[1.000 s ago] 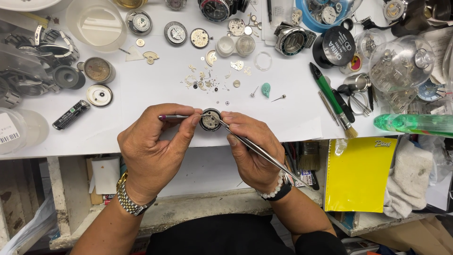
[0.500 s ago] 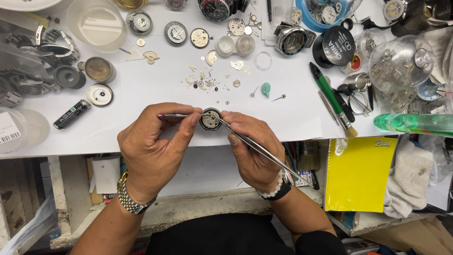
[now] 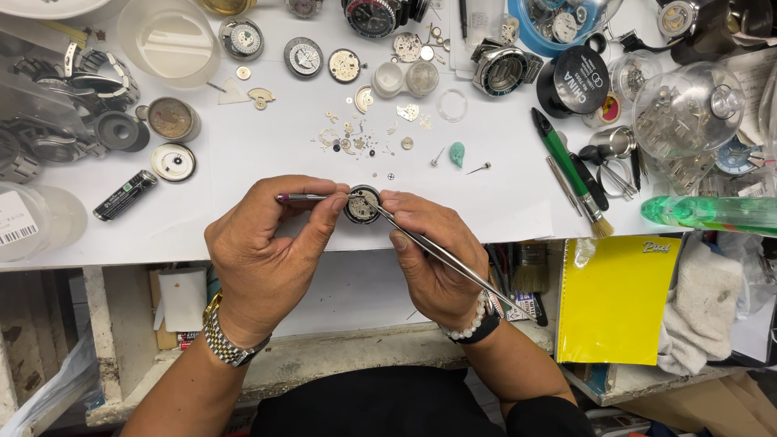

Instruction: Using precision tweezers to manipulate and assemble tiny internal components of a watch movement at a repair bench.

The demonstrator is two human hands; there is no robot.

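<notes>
Centrally, at the near edge of the white worktable (image 3: 267, 146), a small round metal watch movement (image 3: 363, 205) is pinched between both hands. A thin purple-tipped screwdriver (image 3: 303, 197) is gripped in the closed left hand (image 3: 271, 247) — its tip touching the movement. Long steel tweezers (image 3: 441, 255) are clamped in the closed right hand (image 3: 433, 251), points resting on the movement — loose tiny parts (image 3: 356, 142) are scattered just beyond.

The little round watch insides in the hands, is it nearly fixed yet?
Not nearly. Done: the watch movement is out of any case. In hand: the left hand holds a thin tool to it while the right hand works tweezers. Left: many tiny loose parts lie on the table.
</notes>
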